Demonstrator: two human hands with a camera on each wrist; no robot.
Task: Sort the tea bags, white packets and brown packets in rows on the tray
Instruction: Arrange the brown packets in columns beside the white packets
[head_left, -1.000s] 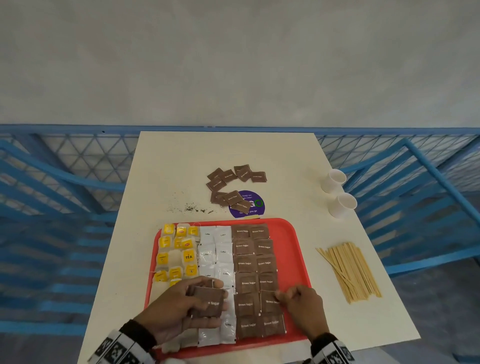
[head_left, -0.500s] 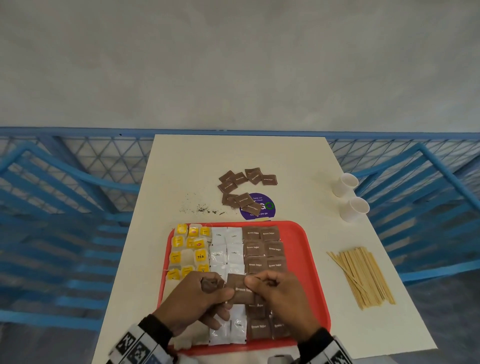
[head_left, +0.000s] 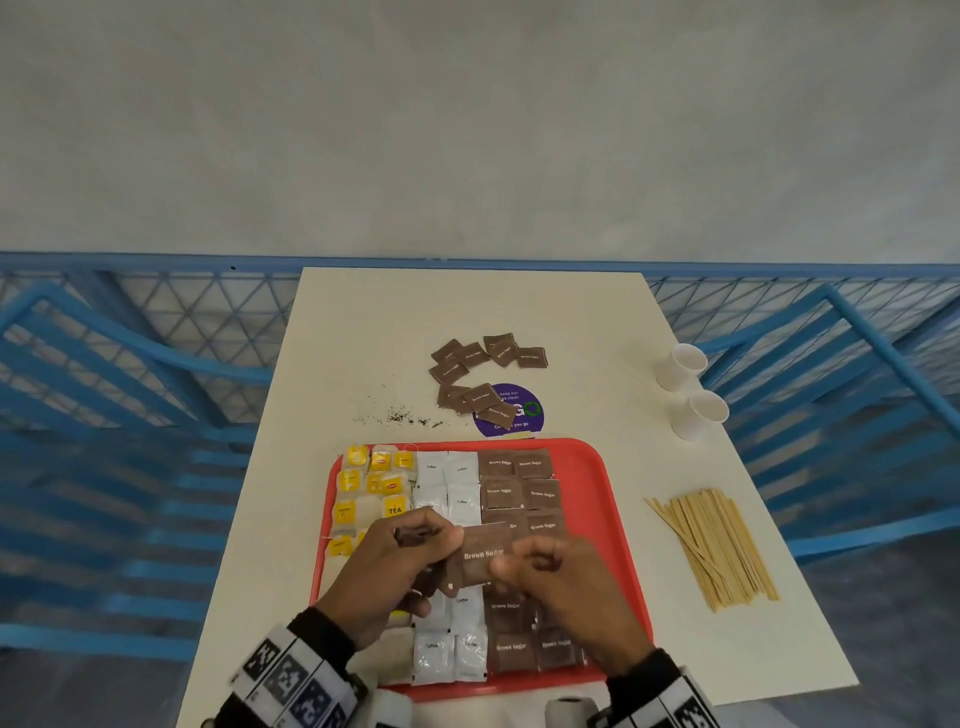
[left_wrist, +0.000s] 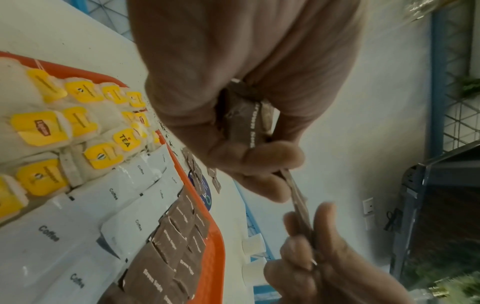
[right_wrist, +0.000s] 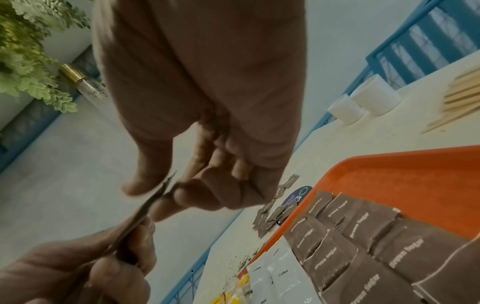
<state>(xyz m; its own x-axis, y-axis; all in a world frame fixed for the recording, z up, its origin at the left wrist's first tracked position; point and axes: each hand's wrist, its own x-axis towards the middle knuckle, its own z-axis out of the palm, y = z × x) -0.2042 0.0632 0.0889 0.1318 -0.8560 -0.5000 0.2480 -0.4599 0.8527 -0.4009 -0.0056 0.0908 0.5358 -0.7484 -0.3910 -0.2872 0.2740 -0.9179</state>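
- Head view: above the near half of the red tray (head_left: 618, 499), the left hand (head_left: 387, 577) and right hand (head_left: 566, 587) hold one brown packet (head_left: 480, 553) between them, printed face up. Left thumb and fingers pinch its left edge, and more brown paper shows inside that hand; right fingertips pinch its right edge. On the tray, tea bags (head_left: 374, 483) fill the left side, white packets (head_left: 449, 486) the middle and brown rows (head_left: 519, 493) the right. Loose brown packets (head_left: 478, 374) lie on the table beyond the tray's far edge.
- Left wrist view: the left hand (left_wrist: 233, 115) curls round a small stack of brown packets (left_wrist: 242, 121); one packet (left_wrist: 298, 203), seen edge-on, runs from its fingertips to the right hand (left_wrist: 319, 261) below.
- Right wrist view: the right hand's (right_wrist: 207, 156) thumb and forefinger close on the packet's edge (right_wrist: 153, 201). The packet's long axis spans hand to hand, and the brown rows (right_wrist: 363, 236) lie on the right hand's side of the tray, so that hand seems better placed to set it down.
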